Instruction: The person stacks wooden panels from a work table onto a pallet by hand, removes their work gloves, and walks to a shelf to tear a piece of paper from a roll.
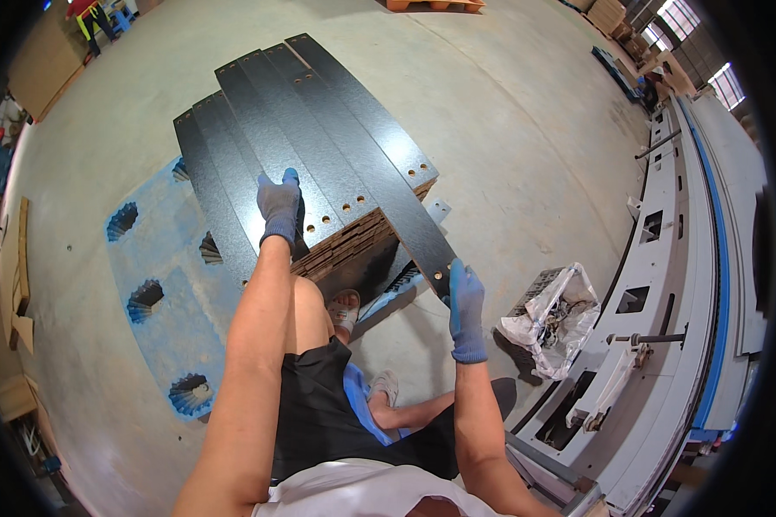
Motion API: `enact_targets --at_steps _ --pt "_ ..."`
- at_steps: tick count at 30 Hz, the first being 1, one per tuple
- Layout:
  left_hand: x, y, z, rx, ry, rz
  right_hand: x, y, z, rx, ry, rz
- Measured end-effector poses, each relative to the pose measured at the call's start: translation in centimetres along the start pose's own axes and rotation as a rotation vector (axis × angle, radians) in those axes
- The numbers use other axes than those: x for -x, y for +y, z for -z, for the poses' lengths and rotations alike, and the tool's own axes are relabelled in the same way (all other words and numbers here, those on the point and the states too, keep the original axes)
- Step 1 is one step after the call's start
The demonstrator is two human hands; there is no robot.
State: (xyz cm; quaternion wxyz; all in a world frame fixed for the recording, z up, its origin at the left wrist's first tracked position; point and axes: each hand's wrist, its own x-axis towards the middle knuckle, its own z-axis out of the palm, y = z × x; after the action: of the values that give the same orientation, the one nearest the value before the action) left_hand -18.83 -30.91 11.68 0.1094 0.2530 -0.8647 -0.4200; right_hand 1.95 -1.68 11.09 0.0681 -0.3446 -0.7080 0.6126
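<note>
Long dark boards with drilled holes near their ends lie side by side in a stack [297, 129], brown edges showing below. My left hand [278, 205], in a grey-blue glove, rests on top of the stack, thumb and fingers apart, some fingers foreshortened. One dark board [416, 237] sticks out toward me at the stack's right side. Gripping its near end is my right hand [467, 310], gloved the same way, with fingers along the outer edge. The part of that hand under the board is hidden.
A blue pallet [168, 258] with round openings lies under and left of the stack. To the right stands a plastic-lined crate [569, 323] of scraps, beside a long grey machine [655, 345]. Another person [92, 24] is at the far left; an orange pallet [435, 4] lies far ahead.
</note>
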Motion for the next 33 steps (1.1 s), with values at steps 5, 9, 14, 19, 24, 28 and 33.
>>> enact_targets --at_steps 5,9,14,19,24,28,33 --pt "-0.7 -0.9 -0.7 -0.012 0.054 -0.024 -1.8 2.2 -0.4 0.669 -0.055 0.748" --pt "-0.1 0.3 0.0 -0.017 -0.065 0.05 -3.2 3.0 -2.1 0.347 -0.191 0.484" --pt "-0.3 -0.5 0.0 -0.009 0.023 0.006 -2.5 -2.3 -7.3 -0.57 -0.273 -0.257" --pt "0.3 0.1 -0.2 -0.008 0.001 0.003 -5.1 -3.7 -9.3 -0.273 -0.272 -0.155" --pt "0.1 0.1 -0.1 -0.017 0.018 0.003 -7.7 -5.4 -11.0 0.037 -0.363 -0.178" --pt "0.3 0.3 0.1 -0.012 0.028 -0.011 -7.9 -7.2 -11.8 0.091 -0.42 -0.156" --pt "0.3 0.5 -0.1 -0.003 0.025 -0.006 -9.8 -7.8 -12.9 0.225 -0.444 -0.163"
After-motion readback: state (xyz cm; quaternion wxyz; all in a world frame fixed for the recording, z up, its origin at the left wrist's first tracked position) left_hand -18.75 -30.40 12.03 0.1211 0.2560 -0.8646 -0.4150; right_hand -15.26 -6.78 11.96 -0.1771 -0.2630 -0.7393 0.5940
